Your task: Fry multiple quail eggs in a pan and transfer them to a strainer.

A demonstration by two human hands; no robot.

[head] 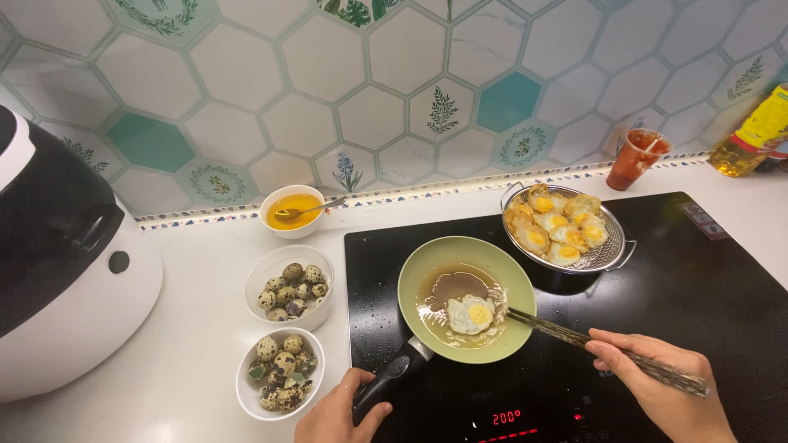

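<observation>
Small green frying pan (431, 267), on the black cooktop (698, 303): the left hand (341, 414) is closed around its black handle (392, 373); the right hand (665, 390), to the pan's right, pinches dark chopsticks (574, 335) whose tips touch the fried egg (471, 314) sizzling in oil at pan centre. Best handled by sliding both tips under the white's edge, pan kept level, sparing the yolk. Behind the pan, right: metal strainer (611, 254) of finished eggs; left of it, two white bowls, quail eggs (291, 291) and shells (281, 373).

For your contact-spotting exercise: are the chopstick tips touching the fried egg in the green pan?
Touching. The head view shows the chopsticks, held in the right hand, reaching into the pan with their tips meeting the egg edge, no gap.
</observation>
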